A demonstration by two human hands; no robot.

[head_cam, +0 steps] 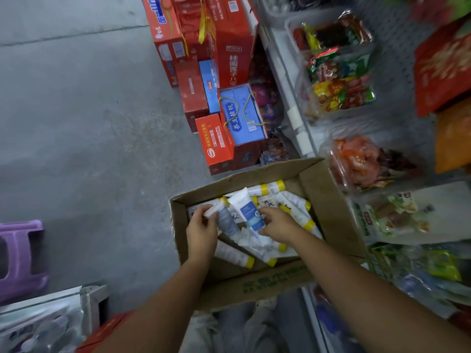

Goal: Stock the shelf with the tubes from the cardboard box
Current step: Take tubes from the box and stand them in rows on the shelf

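Note:
An open cardboard box (328,205) sits on the floor beside the shelf, holding several white tubes with yellow caps (267,188). Both my hands are inside it. My left hand (201,230) holds a white and grey tube (225,220) between fingers and thumb. My right hand (279,225) grips the lower end of a white and blue tube (246,207) that stands tilted above the pile. The two tubes lie side by side between my hands.
The shelf (295,115) on the right carries trays and bags of packaged snacks (339,80). Red and blue gift boxes (229,118) are stacked on the floor beyond the cardboard box. A purple plastic stool (20,258) stands at left on grey concrete floor (89,123).

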